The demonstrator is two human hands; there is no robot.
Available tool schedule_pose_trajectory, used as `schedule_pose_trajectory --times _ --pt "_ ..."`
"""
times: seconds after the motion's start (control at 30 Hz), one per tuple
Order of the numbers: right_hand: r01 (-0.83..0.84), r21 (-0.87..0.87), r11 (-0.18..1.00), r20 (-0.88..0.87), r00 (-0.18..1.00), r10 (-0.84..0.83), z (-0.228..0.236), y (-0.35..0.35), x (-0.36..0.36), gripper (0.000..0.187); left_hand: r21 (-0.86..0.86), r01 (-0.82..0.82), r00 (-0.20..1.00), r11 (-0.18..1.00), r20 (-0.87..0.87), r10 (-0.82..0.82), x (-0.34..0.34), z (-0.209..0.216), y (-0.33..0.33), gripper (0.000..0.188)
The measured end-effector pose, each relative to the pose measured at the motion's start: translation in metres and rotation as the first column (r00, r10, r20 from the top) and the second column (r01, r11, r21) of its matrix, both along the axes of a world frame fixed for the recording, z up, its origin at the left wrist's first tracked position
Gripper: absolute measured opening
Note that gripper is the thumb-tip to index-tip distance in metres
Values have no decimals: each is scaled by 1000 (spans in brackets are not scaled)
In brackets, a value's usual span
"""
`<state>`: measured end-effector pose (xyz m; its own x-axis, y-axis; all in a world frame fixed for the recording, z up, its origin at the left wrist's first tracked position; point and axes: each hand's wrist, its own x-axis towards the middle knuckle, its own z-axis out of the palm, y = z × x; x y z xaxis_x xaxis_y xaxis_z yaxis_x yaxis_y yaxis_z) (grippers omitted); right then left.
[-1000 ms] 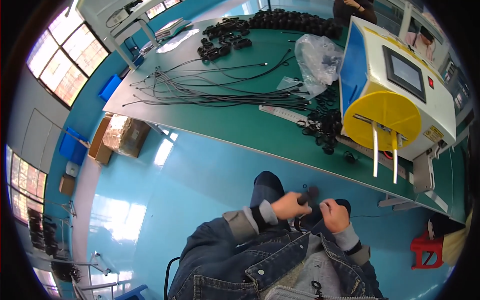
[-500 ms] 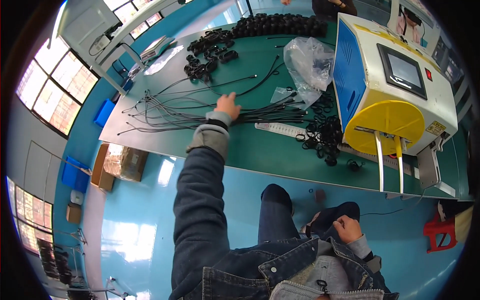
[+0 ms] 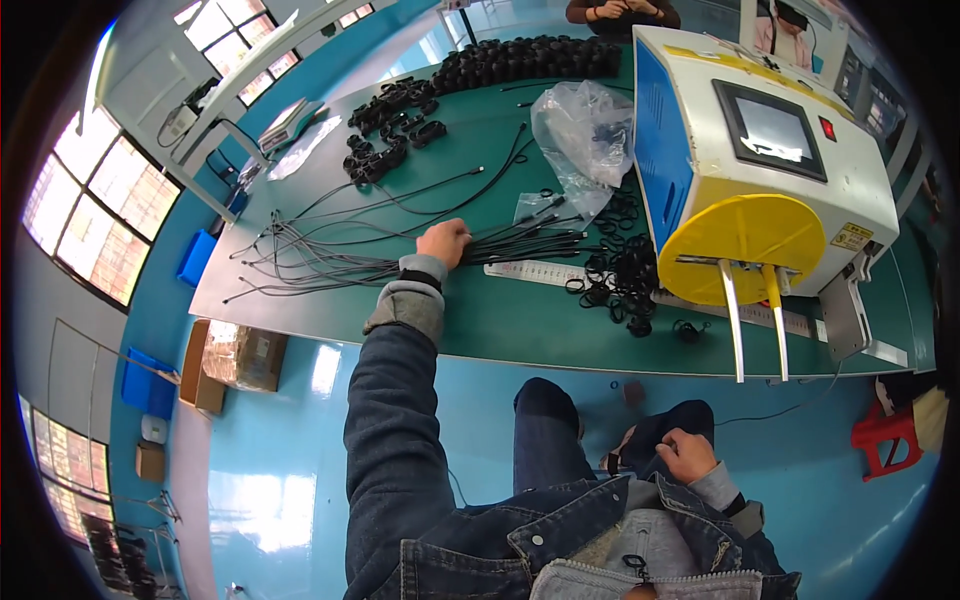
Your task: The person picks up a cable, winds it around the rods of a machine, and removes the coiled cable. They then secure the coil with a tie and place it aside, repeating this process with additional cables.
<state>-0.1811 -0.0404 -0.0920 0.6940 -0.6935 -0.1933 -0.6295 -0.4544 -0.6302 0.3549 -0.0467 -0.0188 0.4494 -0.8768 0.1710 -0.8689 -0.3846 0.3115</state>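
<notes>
My left hand reaches over the green table and is closed on black cables at the middle of a loose bundle. Its fingertips are partly hidden, so how many strands it grips does not show. The cable ends fan out to the left, and the other part of the bundle runs right toward a heap of small black rings. My right hand rests by my knee, fingers curled in, with nothing visible in it.
A white and blue machine with a yellow disc and two prongs stands at the right. Coiled black cables line the far side. Near them lie a clear plastic bag and a steel ruler. Across the table sits another person.
My left hand has gone from spread fingers above the cables to a closed grip on them. The whole view has shifted slightly. My right hand stays by my knee.
</notes>
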Motion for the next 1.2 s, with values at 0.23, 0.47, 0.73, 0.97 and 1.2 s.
schedule_pose_trajectory --times 0.23,0.47,0.73,0.97,1.2 --pt "-7 -8 1000 57 998 8 6 5 -14 22 -753 -288 950 592 -146 275 -25 66 26 10" --pt "236 -334 913 598 802 12 85 5 -1 33 -569 531 840 629 254 -479 -233 122 105 21" --pt "217 -822 527 485 753 445 137 2 -27 28 -538 427 659 727 -365 -658 -357 99 119 15" --pt "288 -638 715 646 705 292 135 -10 -50 29 -398 354 299 846 -809 -506 -382 126 108 14" --pt "534 -679 504 710 653 265 152 -74 -20 18 -603 114 556 790 -620 -553 -373 119 26 14"
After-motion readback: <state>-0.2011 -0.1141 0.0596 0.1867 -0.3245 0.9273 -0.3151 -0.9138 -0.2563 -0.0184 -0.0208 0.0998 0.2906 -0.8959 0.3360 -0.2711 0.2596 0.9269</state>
